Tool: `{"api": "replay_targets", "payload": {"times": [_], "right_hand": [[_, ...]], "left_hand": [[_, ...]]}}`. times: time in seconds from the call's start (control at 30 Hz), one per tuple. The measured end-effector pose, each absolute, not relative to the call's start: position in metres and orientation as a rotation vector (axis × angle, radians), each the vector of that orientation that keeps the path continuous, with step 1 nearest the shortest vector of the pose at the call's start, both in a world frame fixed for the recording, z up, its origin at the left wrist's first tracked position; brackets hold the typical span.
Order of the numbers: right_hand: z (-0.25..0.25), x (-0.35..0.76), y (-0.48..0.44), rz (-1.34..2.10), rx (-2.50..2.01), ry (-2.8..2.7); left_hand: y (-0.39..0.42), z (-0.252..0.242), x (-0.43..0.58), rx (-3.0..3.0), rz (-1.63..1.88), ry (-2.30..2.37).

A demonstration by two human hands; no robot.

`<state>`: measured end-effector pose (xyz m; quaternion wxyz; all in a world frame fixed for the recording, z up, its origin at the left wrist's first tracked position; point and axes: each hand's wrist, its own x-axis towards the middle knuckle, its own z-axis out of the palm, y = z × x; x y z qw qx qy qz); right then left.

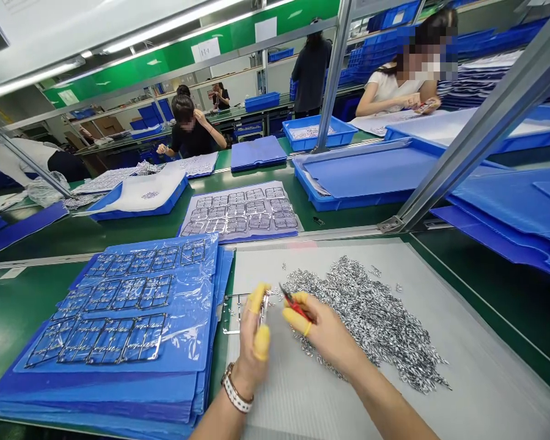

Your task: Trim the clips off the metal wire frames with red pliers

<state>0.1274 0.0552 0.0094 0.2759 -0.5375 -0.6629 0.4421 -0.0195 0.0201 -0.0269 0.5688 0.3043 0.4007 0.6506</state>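
My left hand (pixel 253 342), with yellow finger cots and a wrist bracelet, pinches a thin metal frame of small parts (pixel 238 311) over a grey mat (pixel 462 366). Close beside it, my right hand (pixel 323 333), also in yellow cots, is closed on small red-handled cutters (pixel 293 302), whose tip points at the frame. Just right of both hands a large heap of tiny cut metal pieces (pixel 371 318) lies on the mat.
A stack of blue sheets carrying metal frames under plastic film (pixel 119 318) lies to the left. Another frame sheet (pixel 242 211) and blue trays (pixel 362 174) sit farther back. A slanted metal post (pixel 476 134) rises at right. Several people work at the benches beyond.
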Motion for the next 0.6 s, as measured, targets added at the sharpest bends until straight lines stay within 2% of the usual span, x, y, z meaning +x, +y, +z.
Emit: {"api": "replay_targets", "payload": {"times": [0.1, 0.17, 0.3, 0.4, 0.5, 0.6], "right_hand": [[0.002, 0.121, 0.065, 1.421, -1.225, -1.470], [0.001, 0.118, 0.067, 1.426, -1.158, -1.407], [0.003, 0.119, 0.057, 0.953, -1.233, -1.653], [-0.002, 0.114, 0.043, 0.560, -1.022, -2.068], [-0.012, 0.104, 0.032, 0.440, -0.851, -2.372], [-0.015, 0.098, 0.026, 0.520, -0.826, -2.501]], "left_hand": [[0.013, -0.021, -0.014, 1.187, 1.464, 0.919], [0.011, -0.019, -0.013, 1.207, 1.506, 0.930], [0.019, -0.021, -0.016, 0.788, 1.691, 0.939], [0.030, -0.024, -0.020, 0.473, 1.542, 0.820], [0.039, -0.024, -0.024, 0.274, 1.287, 0.625], [0.044, -0.024, -0.028, 0.218, 1.183, 0.560]]}}
